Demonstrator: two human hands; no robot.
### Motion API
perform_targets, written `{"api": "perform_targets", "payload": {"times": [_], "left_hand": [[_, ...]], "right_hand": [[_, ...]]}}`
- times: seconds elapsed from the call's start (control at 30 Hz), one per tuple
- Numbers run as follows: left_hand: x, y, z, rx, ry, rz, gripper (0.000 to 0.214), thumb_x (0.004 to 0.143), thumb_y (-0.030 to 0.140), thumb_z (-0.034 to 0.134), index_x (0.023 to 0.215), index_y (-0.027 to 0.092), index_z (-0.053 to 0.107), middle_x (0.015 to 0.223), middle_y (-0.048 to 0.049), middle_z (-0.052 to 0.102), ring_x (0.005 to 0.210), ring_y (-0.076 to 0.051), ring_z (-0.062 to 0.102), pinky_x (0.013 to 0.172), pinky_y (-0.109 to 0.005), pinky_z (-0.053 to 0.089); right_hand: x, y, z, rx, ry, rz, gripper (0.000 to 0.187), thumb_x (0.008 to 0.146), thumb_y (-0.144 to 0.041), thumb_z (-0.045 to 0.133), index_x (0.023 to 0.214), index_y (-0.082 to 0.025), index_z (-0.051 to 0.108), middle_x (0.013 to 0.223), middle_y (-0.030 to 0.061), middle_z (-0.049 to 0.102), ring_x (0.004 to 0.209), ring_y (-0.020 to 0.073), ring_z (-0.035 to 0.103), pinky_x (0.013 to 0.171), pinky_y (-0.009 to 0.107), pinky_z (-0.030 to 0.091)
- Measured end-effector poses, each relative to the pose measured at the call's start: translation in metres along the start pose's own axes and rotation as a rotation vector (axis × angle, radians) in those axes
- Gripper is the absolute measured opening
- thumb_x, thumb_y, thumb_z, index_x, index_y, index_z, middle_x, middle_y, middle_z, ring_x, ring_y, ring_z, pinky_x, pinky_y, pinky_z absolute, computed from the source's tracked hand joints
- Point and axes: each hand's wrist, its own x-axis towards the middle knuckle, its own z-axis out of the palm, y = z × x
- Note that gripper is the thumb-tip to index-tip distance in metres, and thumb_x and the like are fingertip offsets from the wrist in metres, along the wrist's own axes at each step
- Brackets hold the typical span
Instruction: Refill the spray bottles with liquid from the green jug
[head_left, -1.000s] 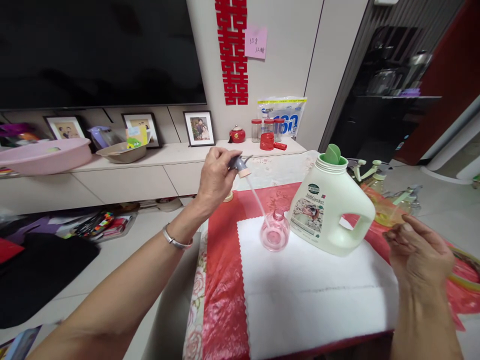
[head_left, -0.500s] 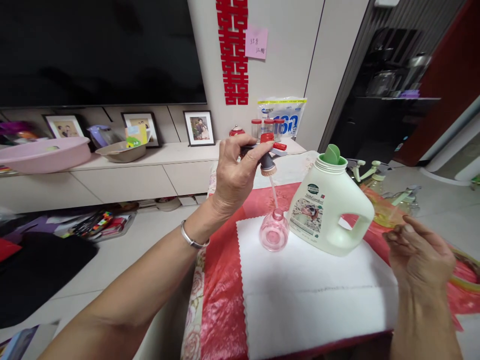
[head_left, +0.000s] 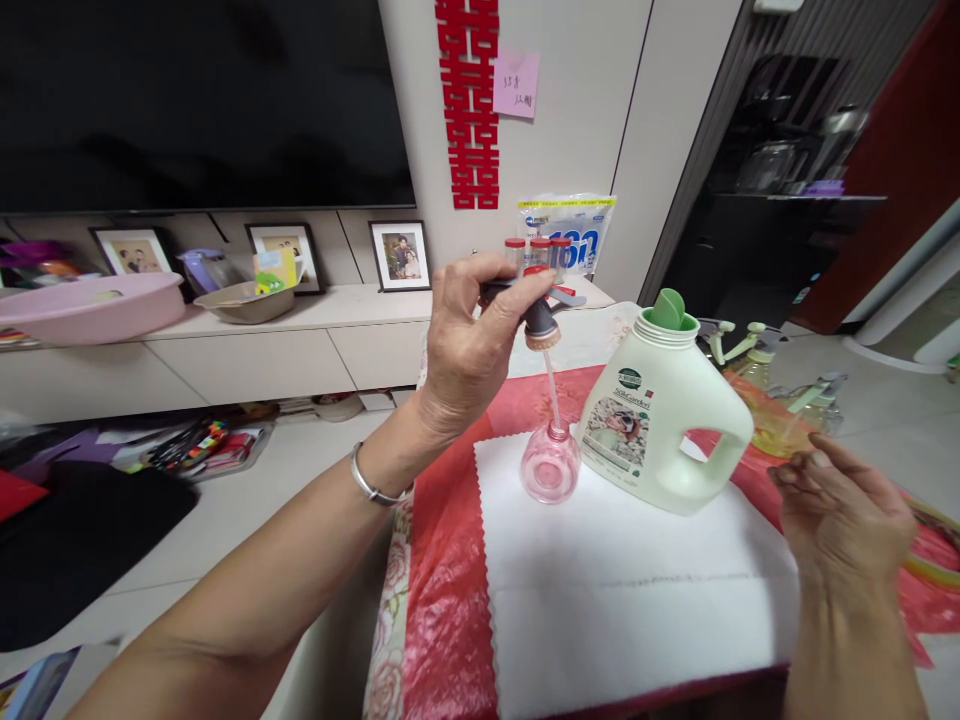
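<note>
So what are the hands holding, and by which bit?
The left hand holds the spray head by its dark upper part. The right hand is curled; nothing shows in it.

Left of one green jug (head_left: 667,430): one bottle (head_left: 550,478), one sprayer (head_left: 538,322), one hand (head_left: 472,345), three frames (head_left: 400,256), three jars (head_left: 539,256); right: one hand (head_left: 844,515).

I see a dark grey pump head (head_left: 538,318) with a peach collar (head_left: 542,342) in the left hand (head_left: 476,340). Below that hand, the small bottle (head_left: 550,480) reads to me as see-through pink. Between the hands, I get a pale green jug (head_left: 671,455) with a stronger green spout (head_left: 669,310). Nearer me than the jug, the cloth (head_left: 622,630) is plain white on a red sheet (head_left: 442,590); below the left hand, the tablecloth (head_left: 386,650) shows pink roses on cream. The bangle (head_left: 367,482) behind that hand is silver.
</note>
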Motion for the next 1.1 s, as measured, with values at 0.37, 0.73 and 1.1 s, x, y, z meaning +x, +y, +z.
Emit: {"api": "perform_targets", "payload": {"times": [0.37, 0.73, 1.1], "left_hand": [[-0.066, -0.015, 0.028, -0.088, -0.162, 0.106, 0.021, 0.099, 0.029, 0.058, 0.117, 0.035, 0.067, 0.119, -0.0057, 0.061, 0.119, -0.024, 0.059, 0.095, -0.043, 0.056], [-0.115, -0.007, 0.045, -0.019, -0.087, 0.199, 0.031, 0.095, 0.012, 0.061, 0.121, 0.029, 0.067, 0.124, -0.0092, 0.053, 0.118, -0.023, 0.055, 0.091, -0.037, 0.056], [-0.121, -0.001, 0.041, -0.219, -0.209, -0.028, 0.043, 0.094, 0.004, 0.049, 0.127, 0.027, 0.064, 0.133, -0.0102, 0.046, 0.121, -0.022, 0.055, 0.090, -0.033, 0.056]], "right_hand": [[-0.003, -0.019, 0.017, 0.057, 0.037, -0.292, 0.032, 0.050, -0.015, 0.077, 0.081, -0.010, 0.072, 0.058, 0.0033, 0.055, 0.055, 0.0143, 0.054, 0.049, 0.026, 0.044], [-0.081, -0.006, 0.068, -0.438, -0.706, -0.192, 0.025, 0.086, -0.033, 0.074, 0.106, -0.018, 0.073, 0.093, 0.0066, 0.070, 0.081, 0.0170, 0.069, 0.073, 0.028, 0.057], [-0.112, 0.032, 0.116, -0.469, -0.962, -0.095, 0.032, 0.096, -0.047, 0.060, 0.113, -0.021, 0.067, 0.113, 0.0043, 0.065, 0.105, 0.0181, 0.061, 0.093, 0.031, 0.050]]}}
